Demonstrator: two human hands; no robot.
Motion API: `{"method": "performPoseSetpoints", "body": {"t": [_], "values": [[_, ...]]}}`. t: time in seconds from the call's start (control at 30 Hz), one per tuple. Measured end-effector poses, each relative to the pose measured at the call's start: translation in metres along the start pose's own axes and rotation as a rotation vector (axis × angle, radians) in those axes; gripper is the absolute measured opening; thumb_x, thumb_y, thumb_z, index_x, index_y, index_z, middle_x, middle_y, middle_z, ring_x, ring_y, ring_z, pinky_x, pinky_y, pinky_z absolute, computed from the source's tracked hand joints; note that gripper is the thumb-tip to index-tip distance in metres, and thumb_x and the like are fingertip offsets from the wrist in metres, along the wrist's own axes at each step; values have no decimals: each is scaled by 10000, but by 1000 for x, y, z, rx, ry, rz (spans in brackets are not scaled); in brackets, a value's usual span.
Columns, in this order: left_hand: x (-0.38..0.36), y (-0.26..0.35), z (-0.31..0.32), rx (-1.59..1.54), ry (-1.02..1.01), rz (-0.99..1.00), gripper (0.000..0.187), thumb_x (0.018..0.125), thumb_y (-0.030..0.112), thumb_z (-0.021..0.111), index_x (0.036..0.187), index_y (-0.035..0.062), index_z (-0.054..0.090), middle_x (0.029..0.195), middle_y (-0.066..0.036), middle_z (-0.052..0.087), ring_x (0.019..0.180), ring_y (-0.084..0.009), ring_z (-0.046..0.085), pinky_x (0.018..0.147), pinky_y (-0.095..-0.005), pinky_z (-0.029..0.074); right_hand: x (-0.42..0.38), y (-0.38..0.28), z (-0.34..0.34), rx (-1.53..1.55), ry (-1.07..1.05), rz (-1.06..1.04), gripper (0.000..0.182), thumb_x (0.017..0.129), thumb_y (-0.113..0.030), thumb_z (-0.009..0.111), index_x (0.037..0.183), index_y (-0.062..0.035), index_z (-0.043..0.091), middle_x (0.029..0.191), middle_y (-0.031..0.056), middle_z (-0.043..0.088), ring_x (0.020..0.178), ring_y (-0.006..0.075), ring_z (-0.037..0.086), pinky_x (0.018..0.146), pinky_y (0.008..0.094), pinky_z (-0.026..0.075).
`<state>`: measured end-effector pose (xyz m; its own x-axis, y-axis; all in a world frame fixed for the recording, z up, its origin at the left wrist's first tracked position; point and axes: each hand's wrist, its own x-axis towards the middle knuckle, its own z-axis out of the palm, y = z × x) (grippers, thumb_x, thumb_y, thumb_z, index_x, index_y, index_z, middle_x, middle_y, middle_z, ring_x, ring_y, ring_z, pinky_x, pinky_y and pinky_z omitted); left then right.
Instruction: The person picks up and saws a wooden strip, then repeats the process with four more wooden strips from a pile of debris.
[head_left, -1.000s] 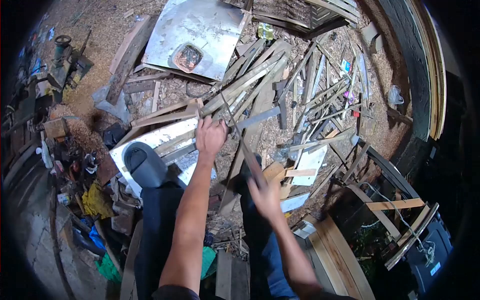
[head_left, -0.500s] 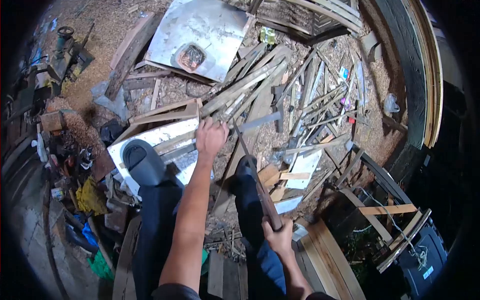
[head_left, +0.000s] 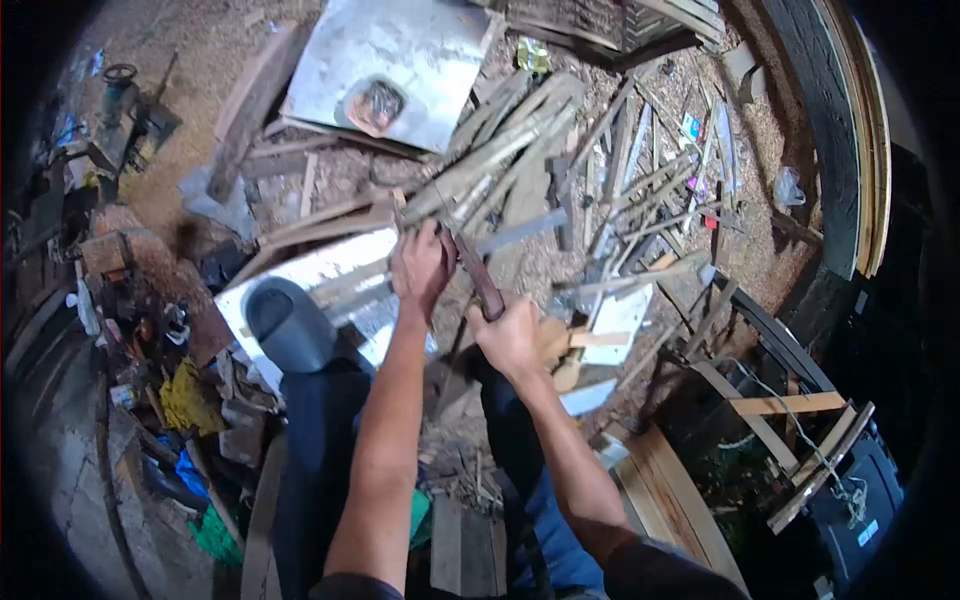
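Note:
My right hand [head_left: 510, 338] is wrapped round the brown wooden handle of a handsaw [head_left: 482, 280]. The saw's narrow blade points away from me, just right of my left hand [head_left: 422, 266], and is partly hidden and blurred. My left hand is closed over a pale flat strip [head_left: 525, 232], pressing it against a white-topped wooden box [head_left: 240, 312]. The strip's free end sticks out to the right, past the saw. My left foot, in a grey slipper [head_left: 285, 318], rests on the box top.
Behind the box lies a large white board [head_left: 400, 50] with a plastic tub of nails [head_left: 380, 108]. Loose wood offcuts [head_left: 640, 190] and shavings cover the ground to the right. A wooden frame with cord [head_left: 790, 405] and a dark lidded bin [head_left: 850, 510] stand at lower right.
My right hand has pushed the saw forward and up, from near my right knee to close by my left hand. The left hand still holds the strip in place.

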<state>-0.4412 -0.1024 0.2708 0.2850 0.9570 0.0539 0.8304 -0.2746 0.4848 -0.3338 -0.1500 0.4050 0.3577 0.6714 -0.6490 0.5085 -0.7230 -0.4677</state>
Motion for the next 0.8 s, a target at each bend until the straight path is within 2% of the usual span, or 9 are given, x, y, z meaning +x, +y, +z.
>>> {"method": "performPoseSetpoints", "body": {"t": [0.03, 0.1, 0.17, 0.33, 0.43, 0.63, 0.7, 0.77, 0.8], "values": [[5, -3, -1, -16, 18, -73, 239, 846, 149, 569, 641, 33, 611, 796, -94, 582, 722, -287, 560, 672, -401, 450, 8, -7, -2, 7, -43, 42, 274, 754, -207, 661, 786, 62, 619, 712, 266, 605, 736, 428, 625, 657, 456, 495], [-2, -5, -2, 18, -112, -20, 215, 863, 162, 550, 713, 28, 628, 825, -103, 598, 735, -303, 561, 684, -411, 452, -11, -12, -21, 86, -47, 76, 261, 764, -195, 640, 805, 62, 628, 718, 269, 604, 744, 427, 624, 654, 449, 497], [1, -4, 1, 57, -81, -23, 237, 869, 178, 539, 713, 26, 632, 826, -101, 609, 742, -294, 564, 703, -409, 451, -34, -7, -36, 112, -35, 107, 240, 775, -172, 635, 784, 67, 611, 636, 231, 586, 622, 367, 634, 584, 390, 476], [-9, -7, 8, 45, -61, -23, 299, 878, 193, 528, 644, 32, 622, 779, -99, 606, 745, -270, 571, 702, -381, 444, -54, -3, -33, 186, -18, 157, 226, 802, -148, 637, 765, 71, 593, 580, 212, 531, 512, 252, 574, 535, 376, 447], [-2, -7, 7, 64, -61, 28, 301, 879, 197, 533, 646, 25, 617, 777, -99, 605, 743, -264, 575, 697, -376, 440, -77, -17, -32, 129, 52, 89, 219, 810, -145, 639, 767, 65, 597, 584, 207, 540, 512, 217, 577, 530, 371, 444], [0, -7, 14, 113, -89, -7, 332, 878, 203, 535, 596, 55, 627, 767, -86, 609, 751, -262, 580, 705, -382, 446, -68, -14, -36, 128, 37, 153, 199, 759, -137, 654, 800, 56, 622, 606, 211, 570, 586, 263, 653, 550, 364, 472], [0, -4, 10, 128, -198, -62, 315, 869, 195, 537, 615, 45, 646, 791, -91, 629, 761, -257, 600, 724, -377, 456, -64, -18, -51, 69, -20, 134, 221, 762, -155, 656, 789, 61, 618, 577, 197, 551, 534, 219, 615, 525, 362, 456], [2, -1, 3, 96, -139, -57, 297, 862, 185, 538, 635, 31, 651, 798, -100, 636, 760, -262, 606, 720, -385, 460, -60, -9, -69, 116, -71, 230, 276, 786, -178, 652, 713, 80, 588, 512, 179, 492, 466, 173, 479, 490, 378, 425], [4, -1, 2, 93, -134, -54, 297, 862, 185, 538, 635, 31, 651, 798, -100, 636, 760, -262, 606, 720, -385, 460, -74, -9, -79, 119, -82, 223, 278, 784, -179, 657, 708, 80, 588, 513, 180, 492, 469, 169, 491, 494, 376, 429]]}}
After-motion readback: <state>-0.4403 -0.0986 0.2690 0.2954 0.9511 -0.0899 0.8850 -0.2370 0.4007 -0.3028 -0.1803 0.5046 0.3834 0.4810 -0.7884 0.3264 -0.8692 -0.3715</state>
